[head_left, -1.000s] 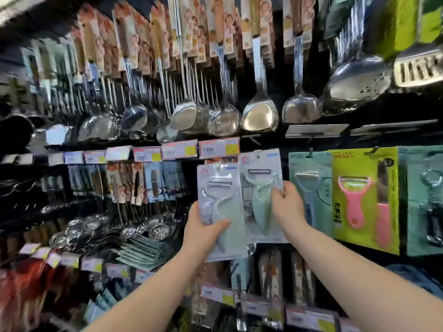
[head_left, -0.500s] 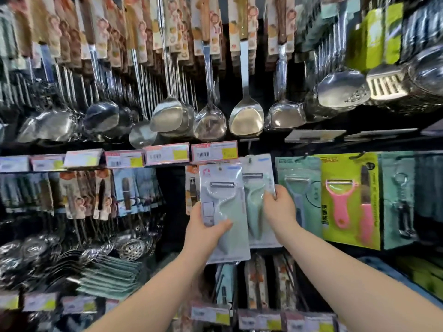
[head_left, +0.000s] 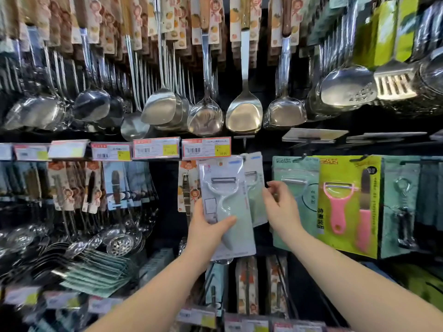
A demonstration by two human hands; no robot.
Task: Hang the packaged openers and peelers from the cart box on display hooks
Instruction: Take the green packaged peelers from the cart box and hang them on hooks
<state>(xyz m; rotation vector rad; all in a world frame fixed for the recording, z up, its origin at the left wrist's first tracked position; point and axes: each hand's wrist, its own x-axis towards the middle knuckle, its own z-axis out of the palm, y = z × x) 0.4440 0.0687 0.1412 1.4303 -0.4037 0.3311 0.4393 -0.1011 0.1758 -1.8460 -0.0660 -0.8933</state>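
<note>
My left hand [head_left: 206, 233] grips a clear-fronted pack with a pale green peeler [head_left: 225, 207] by its lower half and holds it upright in front of the display rail. Its top edge sits just below the price labels. Right behind it a second identical peeler pack [head_left: 255, 188] hangs at the hook [head_left: 244, 156]. My right hand [head_left: 280, 209] is beside that pack's right edge, fingers loosely curled and holding nothing. The cart box is out of view.
Steel ladles and turners [head_left: 244, 113] hang in rows above the price label strip [head_left: 206, 147]. To the right hang a teal peeler card [head_left: 297, 188], a yellow-green card with a pink peeler [head_left: 338, 202] and opener packs [head_left: 402, 207]. Skimmers [head_left: 119, 244] fill the lower left.
My right hand has let go of the rear peeler pack and drawn slightly right. My left hand has kept its pack, which now overlaps the hanging one more.
</note>
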